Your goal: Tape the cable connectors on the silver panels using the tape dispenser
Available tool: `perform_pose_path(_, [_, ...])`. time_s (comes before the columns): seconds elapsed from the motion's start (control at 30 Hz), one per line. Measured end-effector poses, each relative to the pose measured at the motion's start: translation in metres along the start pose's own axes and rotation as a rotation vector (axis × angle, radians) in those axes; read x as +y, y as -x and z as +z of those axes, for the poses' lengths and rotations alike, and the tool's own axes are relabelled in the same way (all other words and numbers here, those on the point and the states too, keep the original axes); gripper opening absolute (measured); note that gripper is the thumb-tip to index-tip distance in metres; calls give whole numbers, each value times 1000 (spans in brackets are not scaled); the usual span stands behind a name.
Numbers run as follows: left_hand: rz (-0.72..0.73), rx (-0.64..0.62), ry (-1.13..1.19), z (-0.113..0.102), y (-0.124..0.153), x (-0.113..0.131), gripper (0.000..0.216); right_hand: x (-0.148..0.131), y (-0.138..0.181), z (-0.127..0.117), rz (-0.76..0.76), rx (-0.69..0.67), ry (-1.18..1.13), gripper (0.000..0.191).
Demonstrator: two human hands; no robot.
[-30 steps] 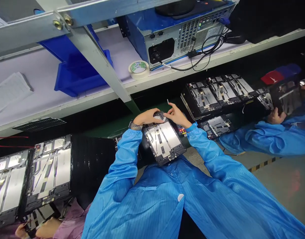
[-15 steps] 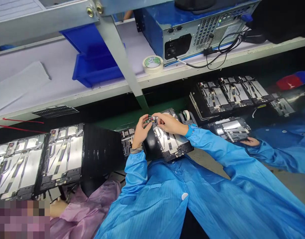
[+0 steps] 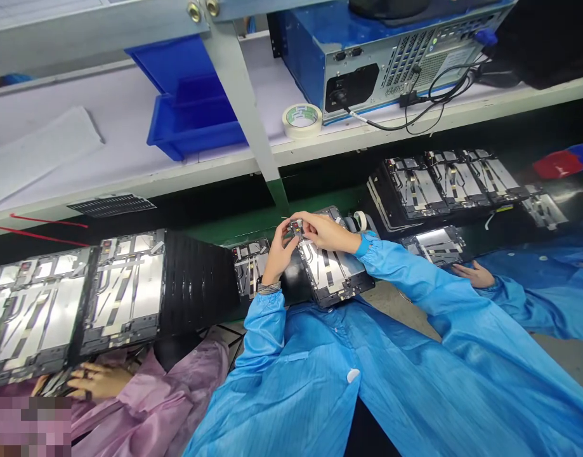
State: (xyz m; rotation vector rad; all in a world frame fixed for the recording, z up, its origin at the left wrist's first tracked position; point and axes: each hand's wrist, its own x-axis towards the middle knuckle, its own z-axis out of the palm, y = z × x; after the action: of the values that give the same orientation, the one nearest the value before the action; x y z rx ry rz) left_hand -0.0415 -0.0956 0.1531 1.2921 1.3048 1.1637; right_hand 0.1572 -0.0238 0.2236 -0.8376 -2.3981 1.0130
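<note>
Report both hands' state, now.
Left hand: closed, pinching a small circuit part.
Right hand: closed, holding the same part by its other side.

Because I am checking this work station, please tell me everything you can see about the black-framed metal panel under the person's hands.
The panel is a flat rectangular unit: a black frame around bright silver metal sheet, crossed by dark strips and thin lines that look like cables. It lies at a slant on a black surface, with its far end below the right hand. Whether that hand touches it cannot be told.
</note>
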Motion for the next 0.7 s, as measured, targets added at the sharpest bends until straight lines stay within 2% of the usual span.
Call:
perform_pose_path(0.2, [-16, 44, -49, 5, -1, -3, 63, 3, -22, -3, 62, -47, 9, 70])
perform_pose_path(0.37, [-10, 72, -41, 9, -3, -2, 60, 5, -30, -4, -48, -61, 48, 70])
perform_pose_path(0.5, [-38, 89, -44, 12, -3, 2, 58, 9, -29, -3, -13, -114, 59, 65])
perform_pose_path(0.7, [-73, 176, -60, 24, -4, 3, 53, 16, -19, 1, 44, -83, 3, 67])
